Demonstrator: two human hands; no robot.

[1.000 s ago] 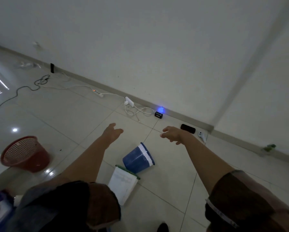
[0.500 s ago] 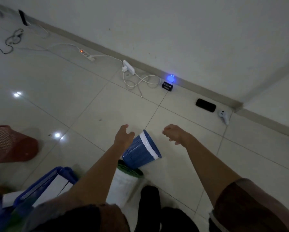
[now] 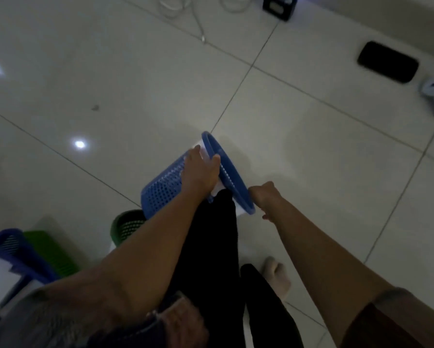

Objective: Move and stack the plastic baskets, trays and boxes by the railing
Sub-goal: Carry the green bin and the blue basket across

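The blue perforated basket (image 3: 165, 187) lies on its side on the tiled floor (image 3: 135, 84), its open mouth turned toward the right and its narrower base toward the lower left, just in front of the person's dark-trousered legs. It looks like thin moulded plastic, so it should be very light and fairly springy: the wall would likely flex under a hard squeeze, while the thickened rim (image 3: 226, 172) is the stiffest part and the sensible place to take hold. The grid of holes gives the fingers some purchase, so slipping seems a small risk, and a knock against the floor should do it no harm.

The left hand (image 3: 201, 169) rests on the upper wall close to the rim, its fingers (image 3: 214, 159) curling over the rim edge, so it appears to have a grip there. The right hand (image 3: 263, 197) sits just beside the lower end of the rim with its fingers curled; in this dim, blurred view it cannot be told whether they pinch the rim or merely hover by it.

The basket is a tapered round bin, bright blue, with a white band or liner showing just under the rim. Its base is next to a green perforated basket (image 3: 126, 227), and a blue tray (image 3: 15, 257) lies at the lower left.
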